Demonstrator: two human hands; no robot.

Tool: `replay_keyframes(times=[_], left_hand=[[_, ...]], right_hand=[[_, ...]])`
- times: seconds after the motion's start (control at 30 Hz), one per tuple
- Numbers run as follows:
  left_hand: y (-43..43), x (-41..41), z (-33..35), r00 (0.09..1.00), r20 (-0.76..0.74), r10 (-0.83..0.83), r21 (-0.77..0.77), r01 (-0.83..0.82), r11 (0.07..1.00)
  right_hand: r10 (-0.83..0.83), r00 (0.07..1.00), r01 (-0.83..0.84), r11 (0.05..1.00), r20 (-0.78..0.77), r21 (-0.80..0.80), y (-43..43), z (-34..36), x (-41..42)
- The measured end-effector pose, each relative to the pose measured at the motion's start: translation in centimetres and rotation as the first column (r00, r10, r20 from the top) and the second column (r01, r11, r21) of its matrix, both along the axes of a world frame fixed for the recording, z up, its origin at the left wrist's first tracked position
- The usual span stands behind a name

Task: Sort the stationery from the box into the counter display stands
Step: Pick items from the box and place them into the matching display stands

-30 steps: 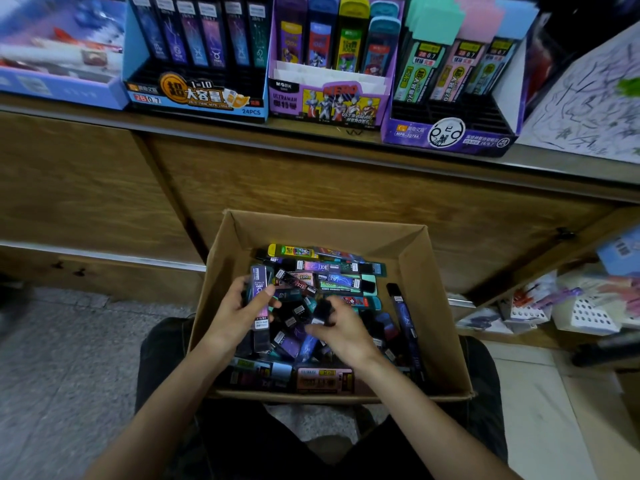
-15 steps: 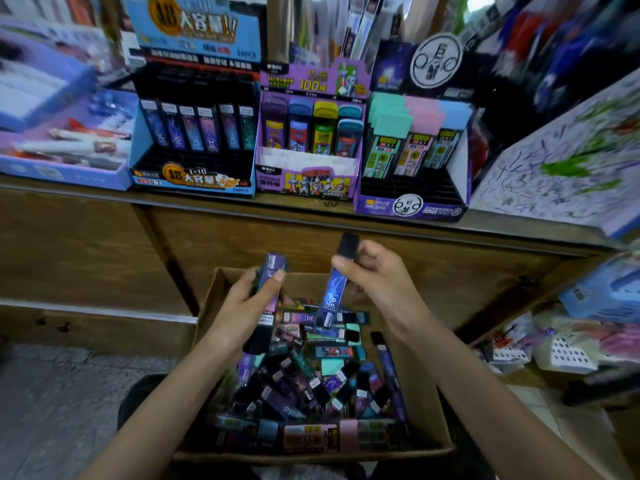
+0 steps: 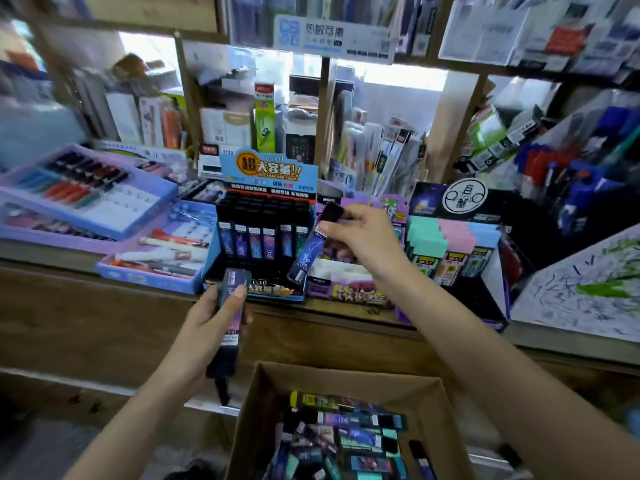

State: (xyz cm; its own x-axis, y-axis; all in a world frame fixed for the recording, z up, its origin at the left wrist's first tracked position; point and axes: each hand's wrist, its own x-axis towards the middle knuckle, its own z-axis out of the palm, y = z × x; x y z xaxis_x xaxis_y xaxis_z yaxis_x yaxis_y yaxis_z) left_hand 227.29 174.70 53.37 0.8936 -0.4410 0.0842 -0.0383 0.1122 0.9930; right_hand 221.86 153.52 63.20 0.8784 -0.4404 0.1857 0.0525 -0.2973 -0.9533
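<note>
My right hand pinches a blue-purple lead case by its black cap, holding it tilted just right of the blue-and-black display stand. That stand shows a row of similar dark cases. My left hand grips a small bundle of purple cases below the stand's front edge. The cardboard box sits low in view, with several mixed cases inside. A purple stand is partly hidden behind my right hand. A dark stand with mint, pink and blue cases is at the right.
Purple and blue trays of pens lie on the wooden counter at the left. A scribbled test pad leans at the right. Crowded shelves of stationery rise behind the stands.
Both hands have risen from the box to the counter, each carrying its cases. The right hand has reached the blue-and-black stand. The view has tilted up, showing the shelves.
</note>
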Motion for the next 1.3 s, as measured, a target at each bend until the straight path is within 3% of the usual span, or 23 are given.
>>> replay_keyframes(times=[0.1, 0.17, 0.3, 0.43, 1.1, 1.2, 1.3], left_hand=[[1.2, 1.2, 0.7, 0.999, -0.004, 0.044, -0.039, -0.044, 0.998], [1.9, 1.8, 0.8, 0.998, 0.012, 0.056, -0.056, -0.056, 0.997], [2.8, 2.5, 0.7, 0.999, -0.001, 0.048, -0.063, -0.048, 0.997], [3.3, 2.9, 0.2, 0.999, -0.010, 0.034, -0.072, -0.035, 0.997], [2.0, 2.1, 0.2, 0.998, -0.068, 0.000, -0.110, -0.008, 0.994], [1.4, 1.8, 0.5, 1.000, -0.026, -0.010, -0.102, 0.007, 0.995], [0.5, 1.6, 0.7, 0.999, -0.042, -0.005, -0.127, -0.001, 0.992]], right_hand=[[-0.018, 1.000, 0.017, 0.998, -0.016, -0.055, 0.7, 0.9, 3.5], [-0.047, 0.998, 0.039, 0.983, -0.039, -0.181, 0.9, 0.9, 5.2], [-0.117, 0.991, 0.071, 0.879, -0.070, -0.471, 1.3, -0.2, 7.2], [-0.104, 0.990, 0.030, 0.813, -0.095, -0.582, 1.5, -1.3, 7.9], [-0.202, 0.873, 0.032, 0.932, -0.444, -0.360, 1.3, -1.1, 10.1], [-0.131, 0.910, 0.006, 0.953, -0.393, -0.304, 2.3, -1.0, 7.8], [0.051, 0.957, -0.126, 0.960, -0.285, -0.250, 4.1, -2.4, 3.7]])
